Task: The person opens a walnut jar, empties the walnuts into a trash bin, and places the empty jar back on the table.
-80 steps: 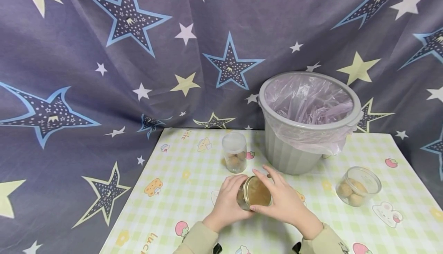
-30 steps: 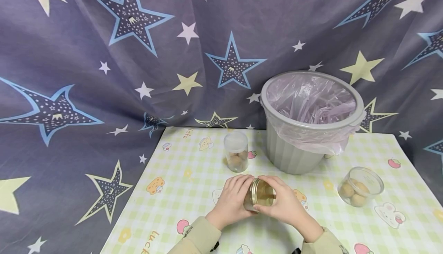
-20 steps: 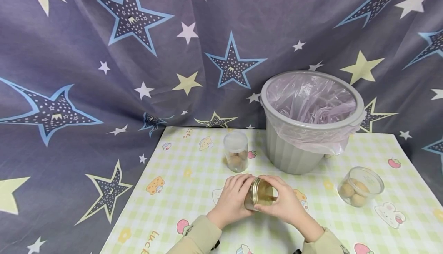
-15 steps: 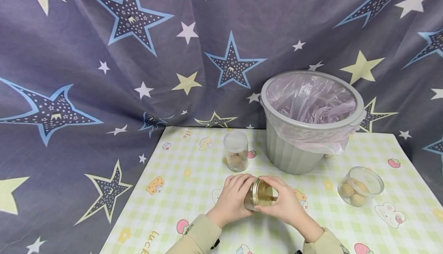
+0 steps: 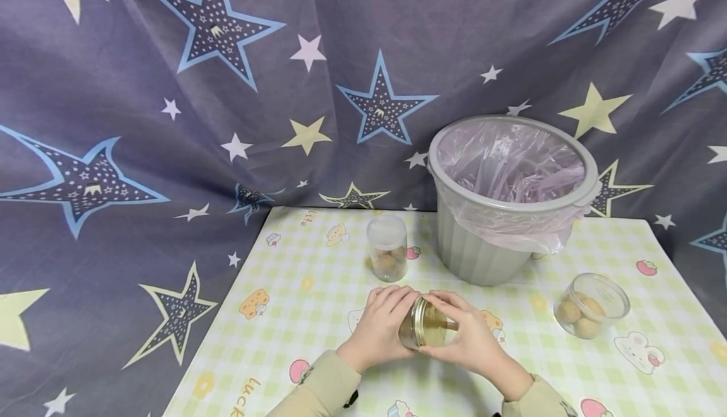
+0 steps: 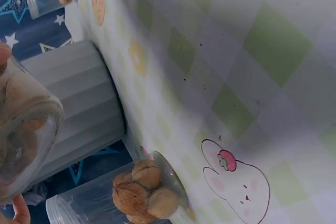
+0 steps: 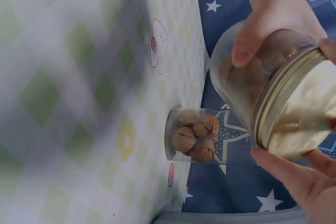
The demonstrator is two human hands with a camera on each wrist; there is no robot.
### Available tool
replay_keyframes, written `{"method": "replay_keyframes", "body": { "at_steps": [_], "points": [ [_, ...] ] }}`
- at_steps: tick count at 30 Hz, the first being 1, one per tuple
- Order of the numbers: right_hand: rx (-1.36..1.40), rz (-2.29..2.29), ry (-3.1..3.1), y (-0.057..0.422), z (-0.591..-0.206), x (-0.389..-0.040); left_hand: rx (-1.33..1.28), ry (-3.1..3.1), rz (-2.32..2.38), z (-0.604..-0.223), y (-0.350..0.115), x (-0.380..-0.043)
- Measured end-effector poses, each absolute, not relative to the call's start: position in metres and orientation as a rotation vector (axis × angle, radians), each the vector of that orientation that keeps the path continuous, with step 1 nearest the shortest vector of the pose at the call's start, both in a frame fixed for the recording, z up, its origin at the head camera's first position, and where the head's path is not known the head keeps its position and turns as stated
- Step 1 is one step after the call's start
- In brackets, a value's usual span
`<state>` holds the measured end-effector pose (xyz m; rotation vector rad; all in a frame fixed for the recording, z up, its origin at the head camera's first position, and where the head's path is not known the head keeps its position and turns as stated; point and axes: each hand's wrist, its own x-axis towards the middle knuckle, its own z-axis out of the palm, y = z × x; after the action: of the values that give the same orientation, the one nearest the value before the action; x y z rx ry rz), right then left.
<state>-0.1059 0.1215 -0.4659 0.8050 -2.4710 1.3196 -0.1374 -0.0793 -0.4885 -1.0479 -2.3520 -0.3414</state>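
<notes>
Left hand [image 5: 379,327] was wrapped round the glass jar [image 7: 252,87], right hand [image 5: 474,344] pinched the gold lid [image 7: 299,116] by its rim; jar sat between the two, tipped over, long axis roughly left to right, base end in the left, lid end facing the right. Contents [image 6: 21,142] showed only as brown blurs, partly covered by the left hand; couldn't tell if the lid was loose, and the sleeves [image 5: 326,382] ran off the head view's bottom edge.
</notes>
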Motion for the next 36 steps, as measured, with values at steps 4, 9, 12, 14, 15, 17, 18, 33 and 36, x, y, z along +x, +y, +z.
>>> {"method": "replay_keyframes", "body": {
  "at_steps": [4, 9, 12, 14, 15, 17, 18, 33, 36],
  "points": [
    [0.854, 1.193, -2.475, 0.122, -0.466, -0.105, -1.075, -2.356, -0.365, -0.487, -0.081, -0.137],
    [0.943, 1.022, -2.388, 0.123, -0.465, -0.105, -1.143, -2.410, -0.436, -0.483, -0.082, -0.139],
    [1.007, 0.947, -2.338, 0.124, -0.466, -0.105, -1.188, -2.474, -0.488, -0.482, -0.084, -0.140],
    [1.042, 0.905, -2.315, 0.125, -0.467, -0.105, -1.214, -2.512, -0.507, -0.481, -0.085, -0.141],
    [1.055, 0.888, -2.307, 0.125, -0.467, -0.105, -1.224, -2.529, -0.510, -0.481, -0.085, -0.141],
    [1.086, 0.863, -2.290, 0.125, -0.467, -0.105, -1.242, -2.561, -0.518, -0.480, -0.086, -0.141],
    [1.100, 0.853, -2.281, 0.125, -0.467, -0.105, -1.249, -2.573, -0.520, -0.479, -0.086, -0.142],
    [1.001, 1.072, -2.516, 0.130, -0.465, -0.105, -1.169, -2.644, -0.551, -0.485, -0.083, -0.135],
    [0.873, 1.149, -2.587, 0.128, -0.463, -0.107, -1.119, -2.601, -0.447, -0.485, -0.078, -0.135]
  ]
}}
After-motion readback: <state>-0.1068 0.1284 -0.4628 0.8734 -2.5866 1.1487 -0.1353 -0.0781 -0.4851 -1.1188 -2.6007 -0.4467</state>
